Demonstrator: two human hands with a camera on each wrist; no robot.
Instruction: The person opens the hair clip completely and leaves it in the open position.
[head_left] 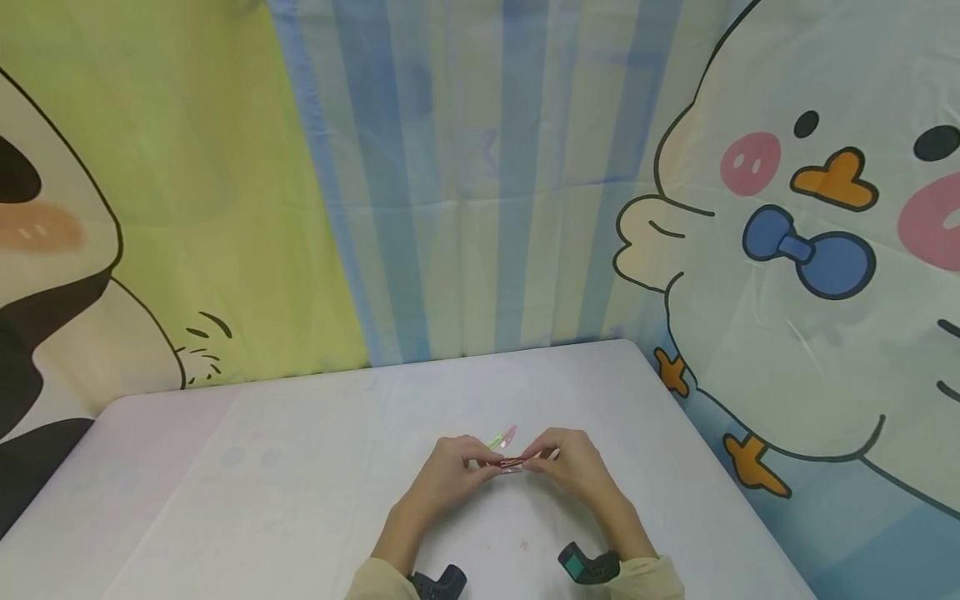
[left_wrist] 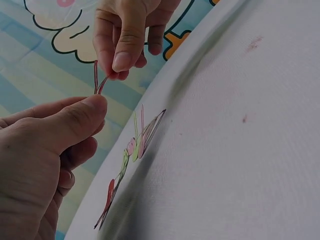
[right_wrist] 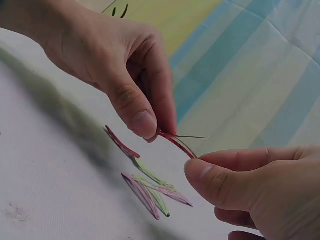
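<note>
Between the hands is a thin red snap hair clip (right_wrist: 179, 144), its narrow strips spread apart at one end. My left hand (head_left: 452, 468) pinches one end between thumb and forefinger. From the other side, my right hand (head_left: 572, 465) pinches the opposite end with thumb and fingertips. The fingertips hide both ends of the clip. Below the hands, several more snap clips lie in a loose cluster on the white table: a red clip (right_wrist: 122, 142), a green clip (right_wrist: 151, 171) and a pink clip (right_wrist: 141, 196) among them.
The white-covered table (head_left: 262, 492) reaches back to a striped curtain (head_left: 480, 183). Cartoon-printed cloth (head_left: 787, 350) hangs along the right side. Faint reddish marks (left_wrist: 254, 44) show on the tabletop. A dark wrist device (head_left: 588, 565) sits at each beige sleeve.
</note>
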